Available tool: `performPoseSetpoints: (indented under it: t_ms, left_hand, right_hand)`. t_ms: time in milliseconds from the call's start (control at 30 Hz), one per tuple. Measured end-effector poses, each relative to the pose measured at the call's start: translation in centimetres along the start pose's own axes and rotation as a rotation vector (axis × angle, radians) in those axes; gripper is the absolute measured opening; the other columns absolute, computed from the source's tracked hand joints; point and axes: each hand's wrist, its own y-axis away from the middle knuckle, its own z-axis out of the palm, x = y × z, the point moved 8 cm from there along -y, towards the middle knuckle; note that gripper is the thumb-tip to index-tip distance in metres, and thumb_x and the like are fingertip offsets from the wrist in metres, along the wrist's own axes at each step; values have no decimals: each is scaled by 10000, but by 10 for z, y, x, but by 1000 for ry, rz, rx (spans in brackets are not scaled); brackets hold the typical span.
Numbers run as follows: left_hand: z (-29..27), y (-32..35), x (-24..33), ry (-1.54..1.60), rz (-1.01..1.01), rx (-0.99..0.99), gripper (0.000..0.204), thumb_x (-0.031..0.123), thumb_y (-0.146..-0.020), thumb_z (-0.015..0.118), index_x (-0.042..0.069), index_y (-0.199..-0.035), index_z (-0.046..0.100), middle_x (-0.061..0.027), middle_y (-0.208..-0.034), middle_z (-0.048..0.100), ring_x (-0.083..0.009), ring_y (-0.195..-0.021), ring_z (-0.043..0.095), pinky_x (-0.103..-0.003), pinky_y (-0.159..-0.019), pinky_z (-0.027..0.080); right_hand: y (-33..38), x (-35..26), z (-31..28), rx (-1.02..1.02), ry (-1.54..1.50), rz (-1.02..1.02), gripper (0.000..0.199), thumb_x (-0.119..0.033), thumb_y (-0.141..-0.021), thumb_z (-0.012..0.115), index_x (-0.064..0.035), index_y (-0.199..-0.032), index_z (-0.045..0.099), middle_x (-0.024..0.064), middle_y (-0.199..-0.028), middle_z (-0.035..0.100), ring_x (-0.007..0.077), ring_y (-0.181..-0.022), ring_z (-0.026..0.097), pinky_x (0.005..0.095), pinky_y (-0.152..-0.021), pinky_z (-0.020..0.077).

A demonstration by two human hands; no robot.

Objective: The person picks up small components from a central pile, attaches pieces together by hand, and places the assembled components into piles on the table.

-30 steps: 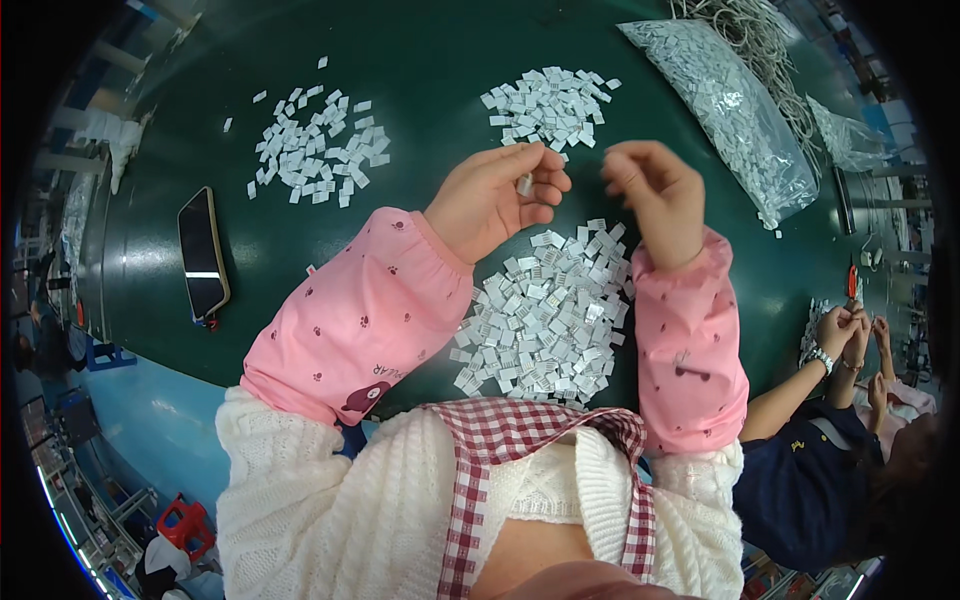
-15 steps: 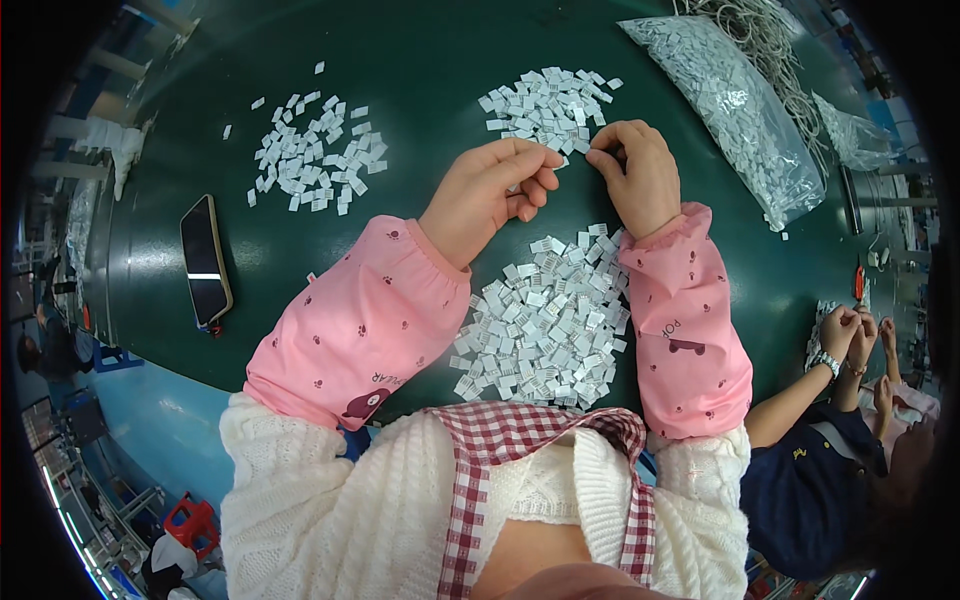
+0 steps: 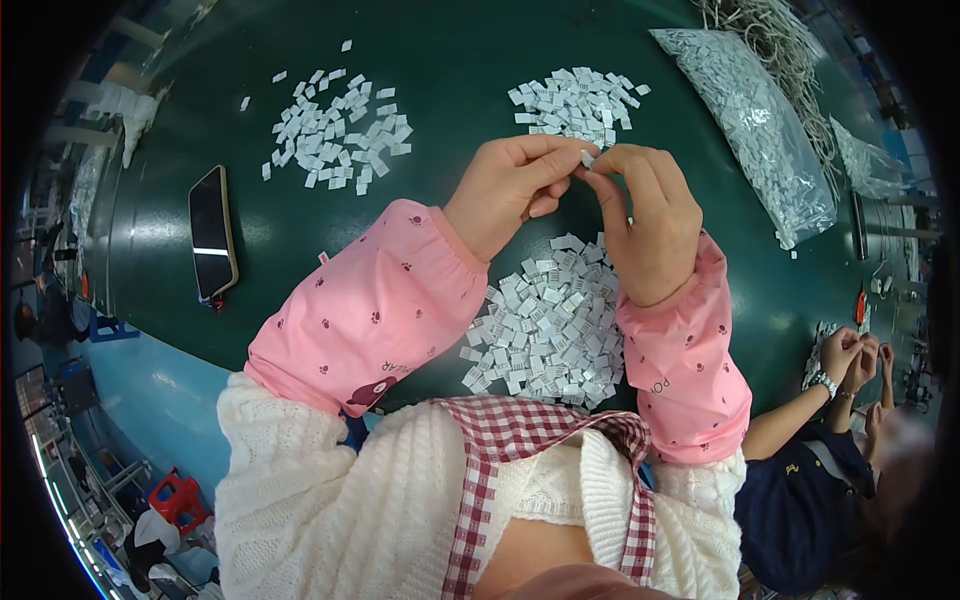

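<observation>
Looks like a small factory assembly floor. Big green bench (image 3: 420,40) covered in heaps of tiny white tags (image 3: 545,325), bulk bags of parts (image 3: 750,130), and a co-worker (image 3: 810,480) sitting alongside.

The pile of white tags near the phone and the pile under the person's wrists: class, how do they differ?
The pile near the phone is loose and scattered, with strays at its edges; the pile under the wrists is denser and overlapping. The first lies far from both hands; the second sits partly hidden by the sleeves. Both are small white tags on the green table.
</observation>
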Motion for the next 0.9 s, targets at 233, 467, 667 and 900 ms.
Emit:
performPoseSetpoints:
  t_ms: [233, 467, 667, 900]
  left_hand:
    - [2, 1, 3, 63, 48, -44, 215, 128, -938, 537, -44, -1046, 608, -21, -818, 552, -38, -649, 417, -176, -508, 325]
    - [3, 5, -1, -39, -49, -3, 190, 107, -894, 570, -44, -993, 629, -49, -798, 591, -32, -592, 432, -168, -477, 312]
    - [16, 10, -6, -116, -167, -59, 198, 93, -876, 573, -45, -999, 642, -47, -790, 590, -19, -589, 428, -158, -462, 294]
    - [25, 15, -4, -81, -259, -168, 240, 120, -903, 537, -71, -1013, 630, -63, -815, 588, -30, -609, 432, -161, -473, 306]
  right_hand:
    - [-2, 15, -2, -46, -318, 307, 157, 24, -749, 674, -42, -883, 628, 64, -822, 636, 176, -686, 621, 257, -579, 478]
    - [11, 42, 11, -128, -613, 510, 139, -27, -844, 608, -17, -977, 646, 45, -823, 657, 122, -715, 625, 226, -610, 466]
    - [27, 60, 34, -401, -921, 732, 149, -89, -903, 557, -8, -996, 641, 11, -812, 634, 64, -724, 571, 190, -609, 427]
    - [35, 62, 46, -599, -1162, 786, 167, -156, -906, 571, -32, -993, 642, -19, -766, 591, 48, -617, 450, 180, -543, 352]
